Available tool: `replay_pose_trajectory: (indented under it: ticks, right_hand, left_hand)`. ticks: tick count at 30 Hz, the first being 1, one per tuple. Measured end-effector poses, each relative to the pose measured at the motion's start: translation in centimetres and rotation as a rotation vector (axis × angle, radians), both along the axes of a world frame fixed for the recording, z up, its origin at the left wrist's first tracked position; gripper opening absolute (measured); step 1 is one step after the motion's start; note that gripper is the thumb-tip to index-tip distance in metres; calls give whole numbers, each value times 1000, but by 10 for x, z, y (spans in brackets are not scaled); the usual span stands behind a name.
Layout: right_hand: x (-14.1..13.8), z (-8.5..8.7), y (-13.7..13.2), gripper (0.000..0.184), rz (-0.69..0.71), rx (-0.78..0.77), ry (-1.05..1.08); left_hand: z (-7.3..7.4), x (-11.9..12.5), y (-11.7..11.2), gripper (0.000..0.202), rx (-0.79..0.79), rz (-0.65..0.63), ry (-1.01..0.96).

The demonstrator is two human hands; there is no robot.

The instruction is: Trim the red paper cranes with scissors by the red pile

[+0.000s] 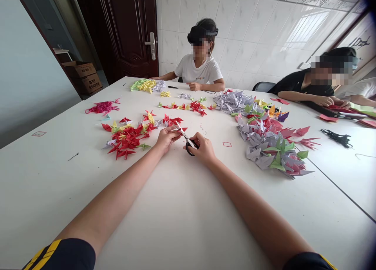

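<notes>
My right hand (204,148) has its fingers in the black handles of a pair of scissors (187,138), with the silver blades pointing up and left. The blade tips lie right by the fingers of my left hand (167,139). Those fingers are pinched together on a red folded paper crane (182,129), of which only a pointed part shows. Left of this hand spreads a pile of paper cranes (127,137), mostly red with some yellow, white and green. Just beyond both hands runs a row of small cranes (198,107) in red, yellow and green.
A large heap of lilac, pink and green cranes (274,144) stands on the right of the white table (173,207). Pink cord (102,107) lies at left, black cord (335,137) at far right. One person (199,68) sits opposite; another (308,86) handles red paper.
</notes>
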State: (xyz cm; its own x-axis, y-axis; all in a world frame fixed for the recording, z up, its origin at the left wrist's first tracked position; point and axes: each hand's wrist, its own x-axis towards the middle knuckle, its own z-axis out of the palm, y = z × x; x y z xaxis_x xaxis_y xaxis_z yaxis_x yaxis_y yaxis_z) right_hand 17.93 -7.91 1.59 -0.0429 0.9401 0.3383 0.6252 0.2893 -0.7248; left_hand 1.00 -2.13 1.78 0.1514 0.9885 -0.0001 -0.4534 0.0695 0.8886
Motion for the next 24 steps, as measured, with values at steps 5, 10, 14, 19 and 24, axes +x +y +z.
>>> replay_pose_trajectory:
  ticks: [5,10,14,19,24]
  right_hand:
    - [-1,0,0,34,0,-14,-1]
    - [-2,-3,0,35,12,-1,29]
    - [1,-4,1,31,36,7,63]
    - [10,-4,4,24,71,-28,193]
    - [18,-5,9,24,101,-99,311]
  left_hand:
    - [0,0,0,29,-7,9,-5]
    - [-2,0,3,33,-12,70,-64]
    - [-6,-1,7,33,8,138,-104]
    - [-10,-3,10,32,4,158,-137]
    - [-12,-4,12,30,23,259,-134]
